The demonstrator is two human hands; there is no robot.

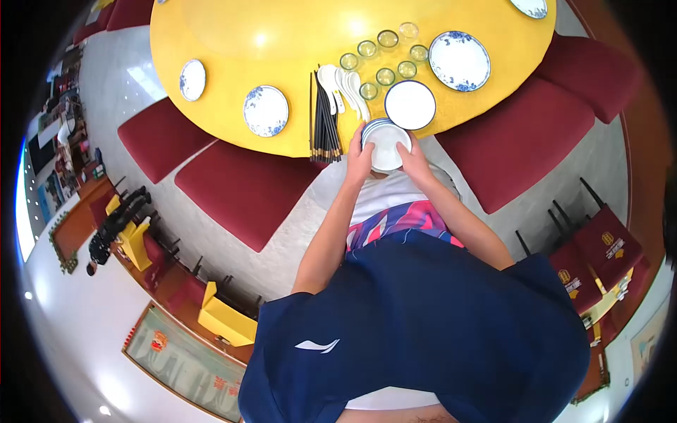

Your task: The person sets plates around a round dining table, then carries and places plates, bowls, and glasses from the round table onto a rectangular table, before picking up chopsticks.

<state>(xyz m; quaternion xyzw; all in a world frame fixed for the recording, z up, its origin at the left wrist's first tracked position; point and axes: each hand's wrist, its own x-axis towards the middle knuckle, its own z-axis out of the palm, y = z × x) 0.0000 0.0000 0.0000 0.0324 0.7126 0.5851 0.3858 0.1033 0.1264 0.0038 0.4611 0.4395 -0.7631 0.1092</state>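
Note:
Both my left hand (360, 158) and my right hand (415, 161) grip a stack of small white bowls (386, 146) with blue rims, one on each side, at the near edge of the yellow table (233, 42). Just beyond the bowls lies a white plate with a blue rim (410, 104). To the left are a bundle of black chopsticks (326, 130) and several white spoons (330, 83). Several small clear glasses (386, 76) stand behind the plate. A larger blue-patterned plate (460, 61) is to the right.
Patterned plates sit at the left (192, 80) and near left (266, 111), another at the far right (530, 7). Dark red chairs (243, 190) line the table on both sides. A person in dark clothes (116, 222) is far off at the left.

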